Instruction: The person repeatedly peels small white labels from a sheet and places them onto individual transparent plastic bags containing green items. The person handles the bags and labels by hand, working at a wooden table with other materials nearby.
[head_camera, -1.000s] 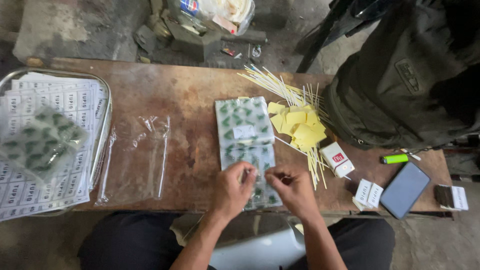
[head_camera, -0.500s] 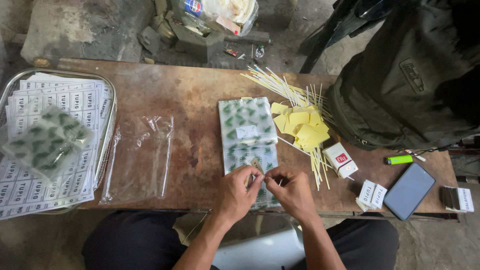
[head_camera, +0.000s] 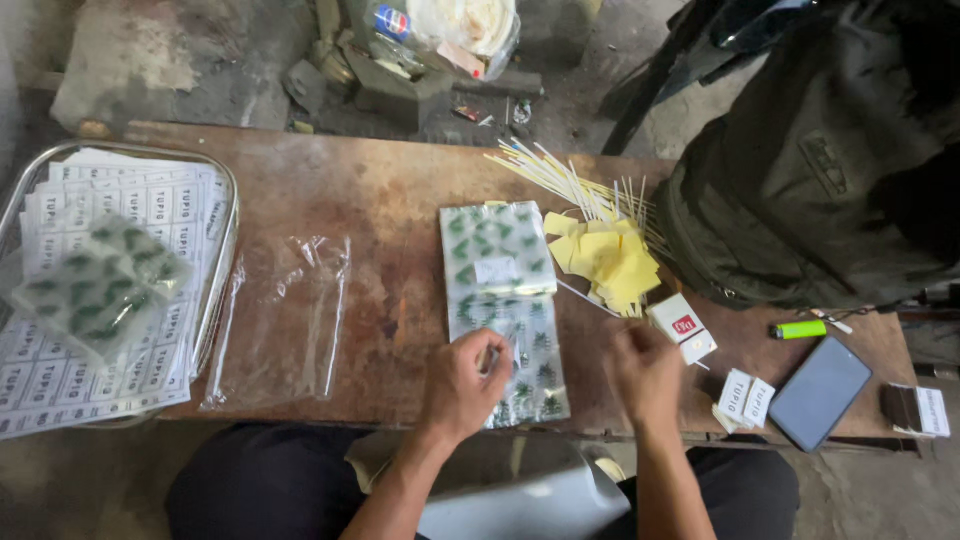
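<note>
We sit at a worn wooden table (head_camera: 400, 200) with both hands low at its near edge. Our left hand (head_camera: 468, 378) rests on the near end of a stack of clear packets with a green leaf print (head_camera: 500, 300), its fingers curled in and pinching something small at the packet's surface; what it pinches is too small to tell. Our right hand (head_camera: 645, 372) is blurred, apart from the stack and just to its right, and we cannot tell whether its fingers are closed or spread.

The stack lies with its long axis running away from us, from the table's near edge toward the far side, so the left hand sits on its near end and the far end is beyond both hands. The left hand is the nearer one, touching it; the right hand is beside it, between the stack and a small red-and-white box (head_camera: 682, 326).

Just beyond the right hand lies a heap of yellow paper squares (head_camera: 605, 255), and past those a fan of thin pale sticks (head_camera: 570, 185). To the left of the stack lies an empty clear plastic bag (head_camera: 285, 320), and farther left a metal tray (head_camera: 222, 260) holding printed label sheets. A green lighter (head_camera: 798, 329) and a dark phone (head_camera: 820, 392) lie well off to the right, near a black backpack (head_camera: 820, 170).
</note>
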